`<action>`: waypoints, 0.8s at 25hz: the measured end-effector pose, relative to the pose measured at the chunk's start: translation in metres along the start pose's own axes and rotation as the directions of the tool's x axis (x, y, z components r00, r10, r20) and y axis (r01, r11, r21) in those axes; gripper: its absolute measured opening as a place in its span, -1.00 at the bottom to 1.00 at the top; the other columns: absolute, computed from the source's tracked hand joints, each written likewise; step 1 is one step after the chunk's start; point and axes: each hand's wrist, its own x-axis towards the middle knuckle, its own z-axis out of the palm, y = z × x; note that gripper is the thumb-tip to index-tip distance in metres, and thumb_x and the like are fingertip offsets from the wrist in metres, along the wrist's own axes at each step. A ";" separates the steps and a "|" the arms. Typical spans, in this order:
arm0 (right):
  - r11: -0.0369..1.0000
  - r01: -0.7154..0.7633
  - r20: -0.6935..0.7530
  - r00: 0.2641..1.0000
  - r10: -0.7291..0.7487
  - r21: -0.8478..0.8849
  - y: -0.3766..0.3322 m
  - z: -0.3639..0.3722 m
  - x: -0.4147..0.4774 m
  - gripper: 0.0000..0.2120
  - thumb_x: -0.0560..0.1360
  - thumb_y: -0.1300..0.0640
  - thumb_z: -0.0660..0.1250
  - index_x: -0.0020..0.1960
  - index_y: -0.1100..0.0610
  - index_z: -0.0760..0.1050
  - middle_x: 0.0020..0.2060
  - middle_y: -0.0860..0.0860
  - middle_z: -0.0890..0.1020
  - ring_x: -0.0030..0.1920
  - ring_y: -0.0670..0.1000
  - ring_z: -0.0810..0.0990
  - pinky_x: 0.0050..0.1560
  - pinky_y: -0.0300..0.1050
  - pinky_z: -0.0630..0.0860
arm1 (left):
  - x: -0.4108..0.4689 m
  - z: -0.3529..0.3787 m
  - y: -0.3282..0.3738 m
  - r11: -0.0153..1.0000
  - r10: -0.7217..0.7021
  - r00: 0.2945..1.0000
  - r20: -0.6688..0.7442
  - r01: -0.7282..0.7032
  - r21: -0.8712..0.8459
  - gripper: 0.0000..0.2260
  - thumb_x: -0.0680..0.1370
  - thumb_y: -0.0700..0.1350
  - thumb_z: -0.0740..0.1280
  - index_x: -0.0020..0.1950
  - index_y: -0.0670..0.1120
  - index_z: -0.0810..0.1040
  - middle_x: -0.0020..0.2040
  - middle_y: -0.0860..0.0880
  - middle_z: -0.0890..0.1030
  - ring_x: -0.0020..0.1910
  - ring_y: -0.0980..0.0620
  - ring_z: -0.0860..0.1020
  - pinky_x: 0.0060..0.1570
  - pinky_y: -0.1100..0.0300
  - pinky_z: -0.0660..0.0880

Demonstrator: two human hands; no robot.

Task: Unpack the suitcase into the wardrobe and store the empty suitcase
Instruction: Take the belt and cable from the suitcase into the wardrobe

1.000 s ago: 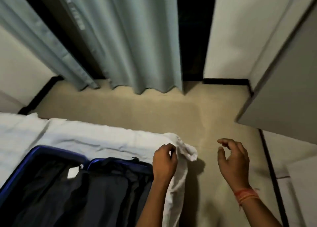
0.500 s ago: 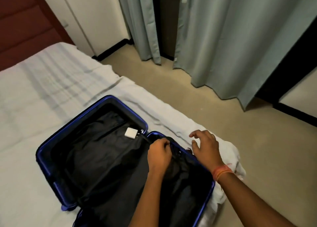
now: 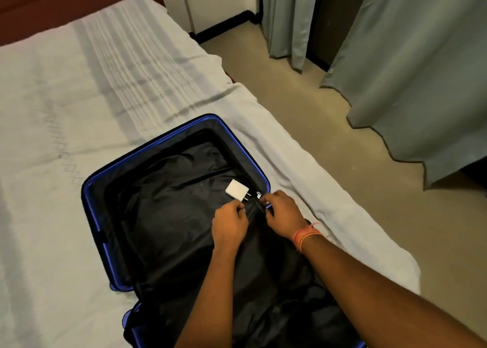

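A blue hard-shell suitcase lies open on the bed, its inside covered by black lining. A small white plug adapter lies on the lining near the far right rim. My left hand has its fingers curled just below the adapter, pinching the black lining. My right hand, with an orange thread on the wrist, grips the suitcase's right rim beside a small metal zipper pull.
The bed with a pale sheet fills the left. Beige carpet floor runs along the bed's right side. Grey-green curtains hang at the right and back. A dark red headboard stands at the top left.
The view swung left from the floor and curtains to the suitcase. My right hand came down from the air onto the suitcase rim. My left hand shifted to the lining near the adapter.
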 end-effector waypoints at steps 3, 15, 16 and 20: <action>1.000 0.017 0.096 0.995 -0.016 -0.012 0.003 0.026 0.042 -0.65 0.49 0.31 0.20 0.24 0.14 0.52 0.09 0.16 0.49 0.08 0.19 0.53 0.15 -0.06 0.44 | 0.040 0.015 -0.019 0.999 -0.043 0.999 -0.018 0.044 0.024 -0.82 0.57 -0.15 0.22 0.03 -0.16 0.60 0.01 -0.16 0.64 0.01 -0.17 0.58 0.00 0.01 0.51; 0.953 0.108 0.422 0.906 0.023 -0.284 0.024 0.134 0.158 -0.49 0.57 -0.04 0.15 0.51 -0.12 0.16 0.51 0.23 0.01 0.43 0.32 0.16 0.41 0.21 0.22 | 0.065 0.086 -0.092 0.958 -0.140 0.990 0.012 0.133 0.254 -0.61 0.65 0.00 0.03 0.33 -0.18 0.43 0.39 -0.18 0.43 0.39 -0.14 0.38 0.35 0.01 0.35; 0.943 0.105 0.395 0.918 0.029 -0.314 0.026 0.138 0.163 -0.43 0.55 -0.10 0.17 0.52 -0.03 0.14 0.48 0.22 0.09 0.41 0.32 0.21 0.37 0.21 0.24 | 0.064 0.086 -0.091 0.960 -0.136 0.991 0.001 0.131 0.246 -0.59 0.65 0.02 0.01 0.32 -0.18 0.45 0.38 -0.19 0.44 0.38 -0.14 0.40 0.33 0.00 0.37; 0.970 0.071 0.330 0.944 0.010 -0.231 0.016 0.128 0.161 -0.55 0.52 0.03 0.22 0.40 -0.03 0.31 0.29 0.20 0.24 0.22 0.31 0.39 0.26 0.10 0.38 | 0.066 0.083 -0.092 0.973 -0.133 0.990 0.034 0.124 0.193 -0.65 0.66 0.00 0.04 0.28 -0.17 0.44 0.34 -0.17 0.46 0.34 -0.14 0.41 0.31 -0.02 0.38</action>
